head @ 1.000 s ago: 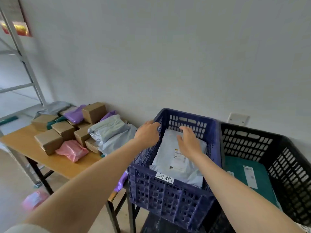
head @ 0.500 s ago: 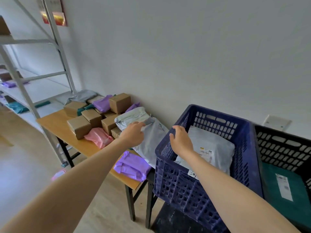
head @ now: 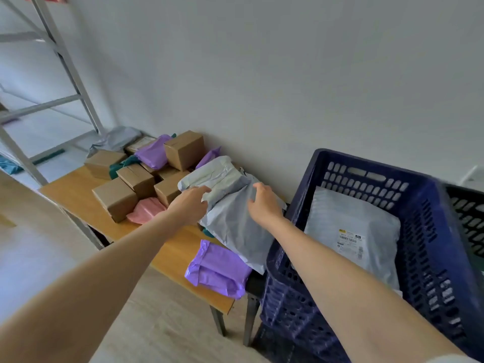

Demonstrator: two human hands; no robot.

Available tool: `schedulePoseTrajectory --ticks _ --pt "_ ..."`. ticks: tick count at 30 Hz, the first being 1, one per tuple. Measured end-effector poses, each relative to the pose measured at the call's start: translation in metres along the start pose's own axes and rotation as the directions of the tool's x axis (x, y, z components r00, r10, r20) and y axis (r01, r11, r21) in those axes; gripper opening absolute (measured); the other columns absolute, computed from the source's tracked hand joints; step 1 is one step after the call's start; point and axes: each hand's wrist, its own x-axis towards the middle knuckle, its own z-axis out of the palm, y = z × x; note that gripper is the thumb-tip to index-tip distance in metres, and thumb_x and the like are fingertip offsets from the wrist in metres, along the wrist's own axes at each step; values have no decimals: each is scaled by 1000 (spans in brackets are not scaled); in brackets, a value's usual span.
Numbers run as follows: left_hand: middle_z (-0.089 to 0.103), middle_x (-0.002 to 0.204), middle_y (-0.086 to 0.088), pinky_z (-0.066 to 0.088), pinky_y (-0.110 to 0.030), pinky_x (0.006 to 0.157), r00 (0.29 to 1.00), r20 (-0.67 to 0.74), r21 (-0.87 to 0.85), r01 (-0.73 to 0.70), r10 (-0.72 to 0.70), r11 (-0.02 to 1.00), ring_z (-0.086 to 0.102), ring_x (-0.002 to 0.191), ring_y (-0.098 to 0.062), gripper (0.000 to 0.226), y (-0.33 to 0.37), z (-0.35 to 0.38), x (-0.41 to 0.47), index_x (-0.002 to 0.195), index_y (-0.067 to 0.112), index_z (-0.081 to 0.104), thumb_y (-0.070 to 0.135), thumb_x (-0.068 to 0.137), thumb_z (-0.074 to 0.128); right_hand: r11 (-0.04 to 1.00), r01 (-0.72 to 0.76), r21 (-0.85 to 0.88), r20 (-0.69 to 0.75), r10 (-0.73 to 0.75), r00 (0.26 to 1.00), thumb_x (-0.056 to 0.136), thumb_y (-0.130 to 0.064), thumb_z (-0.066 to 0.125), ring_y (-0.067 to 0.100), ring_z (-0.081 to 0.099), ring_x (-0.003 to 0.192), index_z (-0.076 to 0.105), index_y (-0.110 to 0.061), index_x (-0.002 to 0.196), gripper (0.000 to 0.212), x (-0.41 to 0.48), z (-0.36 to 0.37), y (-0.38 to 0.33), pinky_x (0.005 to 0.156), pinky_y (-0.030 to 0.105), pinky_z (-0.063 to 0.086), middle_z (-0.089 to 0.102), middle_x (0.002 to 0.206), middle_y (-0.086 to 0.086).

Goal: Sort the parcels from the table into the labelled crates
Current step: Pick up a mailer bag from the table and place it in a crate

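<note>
The metal shelf rack [head: 65, 56] stands far to the left of both hands, beyond the table's end. The wooden table [head: 76, 189] lies under and to the left of the hands, against the wall. The blue crate [head: 432, 258] sits just right of the right hand [head: 264, 204], with that forearm crossing above its near left corner. A black crate [head: 466, 205] shows only in part, further right, beyond the blue one.

A white parcel [head: 351, 226] with a printed label lies inside the blue crate, to the right of the right wrist. The large grey bag [head: 235, 231] lies on the table between the two hands and slopes down toward the crate's corner. The right hand rests on its upper right part with bent fingers; whether they pinch it I cannot tell. The pale grey bag [head: 212, 174] lies on top of it, just beyond the left hand [head: 190, 206], whose fingers curl round its near edge.

A purple bag [head: 217, 268] lies at the table's near edge, below both hands. Brown cardboard boxes [head: 115, 199] are heaped left of the left hand. A pink bag [head: 145, 209] lies just beside that wrist.
</note>
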Motion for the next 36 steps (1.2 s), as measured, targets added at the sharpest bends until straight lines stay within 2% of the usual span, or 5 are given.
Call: schedulePoseTrajectory --ticks 13,20,24,30,36 --pt "32 153 -12 29 -38 112 979 182 1 -88 86 996 31 140 -29 50 -52 41 93 144 21 40 13 96 46 957 -289 19 137 284 949 97 -17 45 32 51 120 44 -8 137 41 63 80 13 94 38 44 46 138 14" --pt "13 160 -11 17 -45 118 961 208 106 -204 179 973 10 148 -27 49 -97 48 138 148 26 32 22 100 42 886 -457 78 73 453 889 97 -28 48 33 50 120 48 -5 129 39 79 126 9 95 39 42 48 134 15" --pt "14 160 -11 11 -47 119 935 231 43 -286 269 957 8 148 -27 47 -103 43 170 147 25 33 21 101 40 815 -568 119 30 569 822 96 -36 50 32 50 120 48 -7 131 45 89 144 2 96 38 40 48 135 15" --pt "11 161 -5 5 -45 120 794 294 81 -575 532 814 3 149 -24 47 -110 43 202 148 28 30 25 102 39 726 -669 159 47 671 740 91 -44 57 28 41 131 34 -12 144 66 109 159 -8 106 44 36 34 146 9" --pt "9 161 -4 1 -42 119 725 339 84 -659 600 748 1 149 -22 48 -121 54 219 149 29 28 26 102 37 720 -680 136 -102 693 714 92 -31 60 27 54 112 56 -10 119 34 114 174 -13 100 40 40 46 130 7"
